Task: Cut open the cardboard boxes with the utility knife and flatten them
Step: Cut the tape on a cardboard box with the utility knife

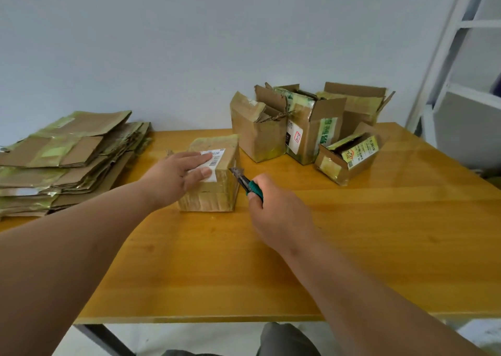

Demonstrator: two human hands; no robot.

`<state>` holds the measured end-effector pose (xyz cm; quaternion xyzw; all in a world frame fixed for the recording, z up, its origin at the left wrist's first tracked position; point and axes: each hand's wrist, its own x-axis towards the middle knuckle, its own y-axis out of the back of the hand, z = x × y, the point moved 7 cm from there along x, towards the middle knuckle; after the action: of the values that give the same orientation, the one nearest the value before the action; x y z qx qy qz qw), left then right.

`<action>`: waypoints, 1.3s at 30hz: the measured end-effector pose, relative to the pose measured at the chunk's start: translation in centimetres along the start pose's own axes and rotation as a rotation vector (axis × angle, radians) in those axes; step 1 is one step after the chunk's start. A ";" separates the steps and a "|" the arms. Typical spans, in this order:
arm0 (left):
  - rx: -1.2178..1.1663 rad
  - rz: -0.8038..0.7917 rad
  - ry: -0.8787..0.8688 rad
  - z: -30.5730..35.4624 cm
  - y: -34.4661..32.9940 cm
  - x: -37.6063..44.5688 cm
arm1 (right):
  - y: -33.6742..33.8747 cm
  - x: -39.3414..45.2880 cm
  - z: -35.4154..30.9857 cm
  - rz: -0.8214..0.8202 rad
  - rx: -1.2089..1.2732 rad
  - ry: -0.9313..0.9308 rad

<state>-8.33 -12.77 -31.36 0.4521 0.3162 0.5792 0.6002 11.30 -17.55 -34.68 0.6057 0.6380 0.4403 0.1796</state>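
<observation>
Clearly we have set things up for a cut along the right end of the sealed box [214,174], which sits near the middle of the worktop [352,247]. Our left hand [176,175] lies flat on its top, fingers straight across the white shipping label [214,160], pressing down so the box cannot slide away from the blade; that grip is released, only bearing weight. Our right hand [276,214] is clenched around the green handle of the utility knife [248,183], whose dull metal tip meets the box at its upper right edge, where we judge the tape seam runs.

The box is corrugated brown card wrapped in glossy yellowish tape, its corners a little crushed. To the left we keep the flattened pile [65,160], a thick stack of limp, creased sheets with tape still clinging, stacked out of the knife's way. To the right, against the wall, stand the open boxes [306,128], flaps raised and ragged, one lying tilted on its side; they wait within reach of the knife hand. The worktop itself is smooth varnished wood, shiny enough that a loose box would likely skid.
</observation>
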 end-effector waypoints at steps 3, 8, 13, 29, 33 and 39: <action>-0.011 0.012 0.001 0.1 0.1 0.0 | 0.1 0.1 -0.1 0.013 -0.006 0.002; -0.027 0.022 0.013 0.0 0.4 0.3 | -0.1 0.4 -0.3 0.004 -0.013 -0.008; -0.112 0.027 0.041 -0.2 0.8 0.8 | -0.5 1.3 -1.0 0.001 -0.014 -0.003; -0.384 0.010 0.125 -3.3 1.5 1.6 | -0.9 3.3 -3.1 0.031 -0.068 0.098; -0.322 -0.003 0.123 -3.2 1.3 1.7 | -0.9 2.5 -2.6 0.005 -0.052 0.076; -0.243 -0.018 0.091 -2.7 1.2 1.6 | -0.3 1.9 -2.3 -0.031 -0.041 0.071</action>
<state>-11.08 -10.85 -31.15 0.3465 0.2749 0.6276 0.6407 8.94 -16.56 -33.07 0.5761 0.6439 0.4716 0.1761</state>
